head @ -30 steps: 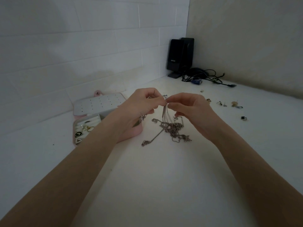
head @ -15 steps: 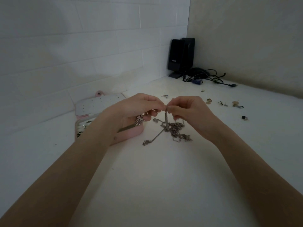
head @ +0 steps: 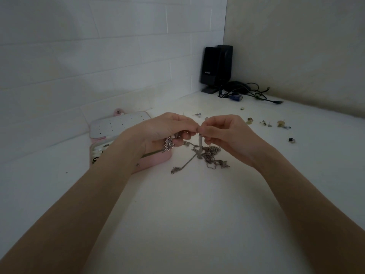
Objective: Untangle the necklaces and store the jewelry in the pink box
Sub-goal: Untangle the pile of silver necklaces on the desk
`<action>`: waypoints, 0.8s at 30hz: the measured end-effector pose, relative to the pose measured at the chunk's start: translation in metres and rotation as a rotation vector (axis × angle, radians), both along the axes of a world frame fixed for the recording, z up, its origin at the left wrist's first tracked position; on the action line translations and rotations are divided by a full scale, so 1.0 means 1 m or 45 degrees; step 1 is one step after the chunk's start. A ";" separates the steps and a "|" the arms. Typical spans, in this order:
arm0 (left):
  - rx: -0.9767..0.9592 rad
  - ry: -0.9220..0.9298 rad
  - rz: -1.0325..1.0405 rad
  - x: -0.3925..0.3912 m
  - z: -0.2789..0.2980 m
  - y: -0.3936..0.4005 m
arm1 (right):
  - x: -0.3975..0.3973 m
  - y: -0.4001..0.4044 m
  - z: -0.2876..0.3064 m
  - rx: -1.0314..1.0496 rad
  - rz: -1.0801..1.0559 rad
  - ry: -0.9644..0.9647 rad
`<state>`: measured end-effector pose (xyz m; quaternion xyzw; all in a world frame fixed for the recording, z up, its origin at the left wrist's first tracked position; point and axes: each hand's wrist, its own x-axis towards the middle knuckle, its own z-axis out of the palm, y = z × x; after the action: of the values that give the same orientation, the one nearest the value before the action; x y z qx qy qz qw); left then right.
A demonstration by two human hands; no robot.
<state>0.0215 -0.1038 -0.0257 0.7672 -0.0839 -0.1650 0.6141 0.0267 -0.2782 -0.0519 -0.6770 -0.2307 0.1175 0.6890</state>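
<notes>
A white table (head: 177, 224) carries an open pink box (head: 156, 161) at centre left, tangled necklaces (head: 209, 157) mid-frame, scattered small jewelry (head: 280, 123) right, black speakers (head: 215, 68) and cables (head: 246, 91) in the upper-right corner.

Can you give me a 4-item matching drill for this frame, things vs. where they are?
Things:
1. pink box
2. black speakers
3. tangled necklaces
4. loose earrings

Places:
A. scattered on the table beyond the right hand
B. in the far corner, where the walls meet
C. open, partly behind the left hand
D. heaped on the table below both hands, one strand lifted in their grip

Pairs: 1-C, 2-B, 3-D, 4-A
</notes>
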 end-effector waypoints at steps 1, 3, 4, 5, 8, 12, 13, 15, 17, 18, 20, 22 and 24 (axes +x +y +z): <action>-0.049 0.022 -0.014 -0.001 -0.001 0.001 | 0.000 0.000 0.001 0.016 0.026 0.014; -0.115 0.042 -0.044 -0.002 -0.003 0.002 | 0.000 -0.001 0.002 0.045 0.073 0.039; -0.132 0.044 -0.057 -0.002 -0.004 0.002 | 0.000 -0.001 0.002 0.057 0.087 0.057; -0.143 0.043 -0.069 -0.002 -0.005 0.002 | 0.000 -0.002 0.002 0.066 0.101 0.079; -0.093 -0.011 -0.098 -0.001 -0.005 0.004 | 0.001 -0.003 0.001 0.085 0.141 0.151; 0.119 -0.149 -0.049 0.000 0.001 0.003 | 0.001 0.000 -0.001 0.111 0.107 0.208; 0.148 -0.179 -0.014 0.001 0.002 0.002 | 0.001 0.001 -0.001 0.147 0.094 0.232; 0.168 -0.223 0.036 0.000 0.003 -0.002 | 0.001 0.000 0.001 0.223 0.065 0.285; 0.203 -0.258 0.071 -0.002 0.005 -0.006 | 0.002 0.000 0.002 0.276 0.035 0.323; 0.222 -0.267 0.089 -0.003 0.004 -0.009 | 0.003 0.000 0.002 0.288 0.014 0.330; 0.204 -0.252 0.144 -0.005 0.001 -0.014 | 0.004 0.001 0.001 0.289 -0.049 0.318; 0.094 -0.196 0.214 -0.006 -0.003 -0.019 | 0.005 0.003 -0.001 0.274 -0.124 0.277; -0.037 -0.131 0.275 -0.007 -0.006 -0.022 | 0.006 0.004 -0.002 0.268 -0.164 0.246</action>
<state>0.0141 -0.1255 -0.0314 0.7702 -0.0344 -0.0572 0.6343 0.0331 -0.2745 -0.0540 -0.6001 -0.1305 0.1126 0.7812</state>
